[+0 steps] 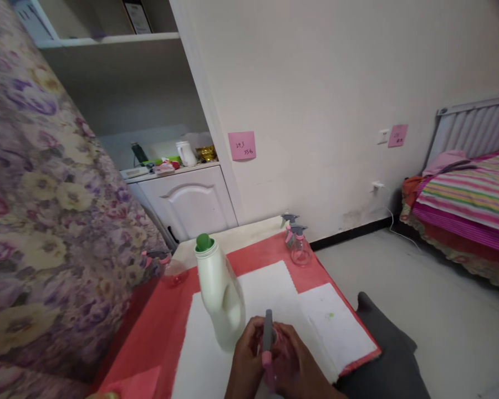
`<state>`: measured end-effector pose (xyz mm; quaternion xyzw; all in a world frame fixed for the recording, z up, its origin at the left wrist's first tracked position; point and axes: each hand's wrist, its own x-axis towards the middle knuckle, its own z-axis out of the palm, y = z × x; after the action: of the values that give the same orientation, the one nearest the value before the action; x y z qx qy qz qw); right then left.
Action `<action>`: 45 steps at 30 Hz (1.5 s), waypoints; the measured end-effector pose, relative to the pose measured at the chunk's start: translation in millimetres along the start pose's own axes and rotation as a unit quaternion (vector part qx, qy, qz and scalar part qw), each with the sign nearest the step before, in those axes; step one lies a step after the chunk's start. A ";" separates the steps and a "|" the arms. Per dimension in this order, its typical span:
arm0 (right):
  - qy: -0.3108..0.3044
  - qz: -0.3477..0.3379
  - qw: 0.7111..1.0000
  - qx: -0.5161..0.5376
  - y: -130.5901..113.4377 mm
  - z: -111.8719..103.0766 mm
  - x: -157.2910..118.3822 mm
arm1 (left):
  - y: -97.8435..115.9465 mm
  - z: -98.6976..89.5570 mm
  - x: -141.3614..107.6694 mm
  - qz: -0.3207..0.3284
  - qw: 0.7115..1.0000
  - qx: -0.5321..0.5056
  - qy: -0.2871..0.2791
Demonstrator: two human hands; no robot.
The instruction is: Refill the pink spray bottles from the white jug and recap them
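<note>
Spray bottle: it is between your two hands at the near edge of the table, above the white sheet [253,293]; its grey and pink head [267,335] points up, and the clear pinkish body is mostly covered by your fingers.
Left hand [246,352]: fingers curled closed on the bottle's left side, by the head.
Right hand [301,357]: cupped closed around the other side; you can't see all its fingertips.
Jug [216,288]: pale, upright on the sheet, just beside your left hand, with something green [204,240] in its open mouth.
Second sheet [336,324]: to your right, marked with a small green spot [331,315].
Other sprayers: one stands at your far right [300,253], another head [290,219] shows just behind it, and one is at your left [173,272], near the curtain [66,210].
Cloth [149,327]: red, under the sheets.
Beyond: a cabinet [191,194] ahead, a bed [469,191] well off to your right.
</note>
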<state>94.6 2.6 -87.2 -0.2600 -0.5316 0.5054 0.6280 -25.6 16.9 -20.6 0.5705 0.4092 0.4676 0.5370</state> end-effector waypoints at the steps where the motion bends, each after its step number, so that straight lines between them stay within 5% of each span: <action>1: -0.003 0.001 1.000 0.000 1.1 -0.2 -0.2 | -1.4 0.0 0.1 -0.002 1.000 0.004 0.007; 8: -0.018 -0.037 0.999 0.013 -1.5 0.6 0.1 | -14.1 -23.7 -1.1 -0.028 0.996 0.026 -0.085; 17: -0.021 0.000 1.000 -0.018 -11.3 -2.8 -0.8 | -3.2 -3.0 -3.4 -0.017 1.000 0.002 -0.003; 25: -0.010 -0.031 0.999 -0.004 -11.5 1.8 0.2 | -11.1 -24.6 -1.6 -0.052 0.994 0.040 -0.086; 35: -0.017 -0.040 0.994 -0.098 -1.2 -11.5 -6.6 | 14.5 -5.4 -0.8 -0.025 1.000 0.005 -0.008; 45: 0.011 0.000 0.986 -0.165 13.7 -15.2 -12.7 | 46.1 -7.2 -1.7 0.040 0.991 0.122 0.041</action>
<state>104.7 -1.0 -108.7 -0.3649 -0.6009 0.4079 0.5826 -34.7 12.9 25.0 0.6280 0.4617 0.4585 0.4269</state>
